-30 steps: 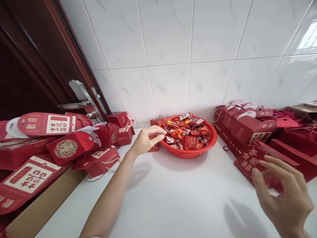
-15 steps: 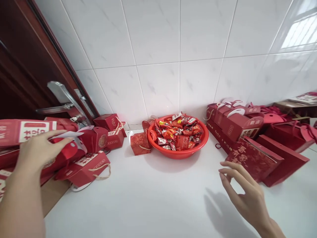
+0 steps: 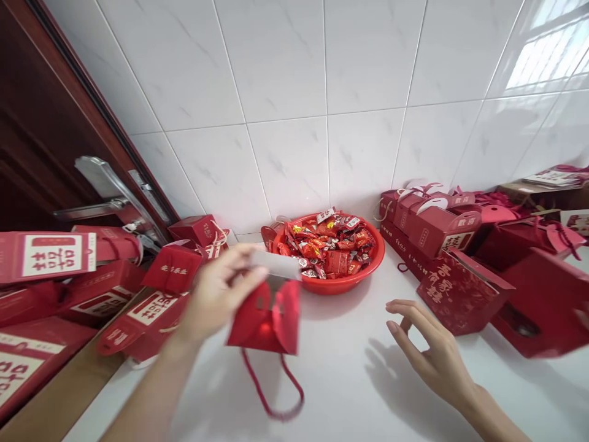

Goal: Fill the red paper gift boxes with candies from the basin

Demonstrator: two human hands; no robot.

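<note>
A small red gift box with raised flaps and a dangling dark-red cord handle is in my left hand. My thumb and fingers pinch its pale upper flap, and the box hangs above the white counter, in front of the candy basin. My right hand hovers over the counter with fingers curved and thumb apart, holding nothing. Close to it stands a red patterned box with gold writing. Wrapped candies fill the red plastic basin by the wall.
Red gift boxes crowd the left side, some in a cardboard carton, by a door handle. More boxes line the wall at right. A tilted red box blurs near the right edge.
My left hand has moved right from the pile, bringing the small red gift box in front of the basin. At far right, a red box has tilted. My right hand has barely shifted.
</note>
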